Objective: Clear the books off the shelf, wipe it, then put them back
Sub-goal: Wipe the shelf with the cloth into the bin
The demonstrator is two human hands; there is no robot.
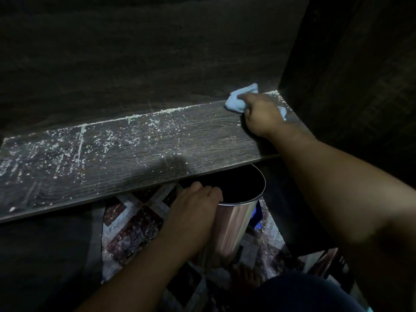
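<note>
A dark wooden shelf point(157, 149) runs across the view, bare of books and strewn with white dust and crumbs, thickest toward its left end and along the back edge. My right hand point(262, 115) presses a light blue cloth point(238, 99) onto the shelf's far right back corner. My left hand point(195, 207) grips the rim of a shiny metal bin point(236, 217), held just below the shelf's front edge. No books are in view.
The shelf's dark back panel point(146, 64) and right side wall point(349, 75) close in the corner. Below lies a patterned tile floor point(132, 226), dusted with white specks. My foot point(245, 275) stands beside the bin.
</note>
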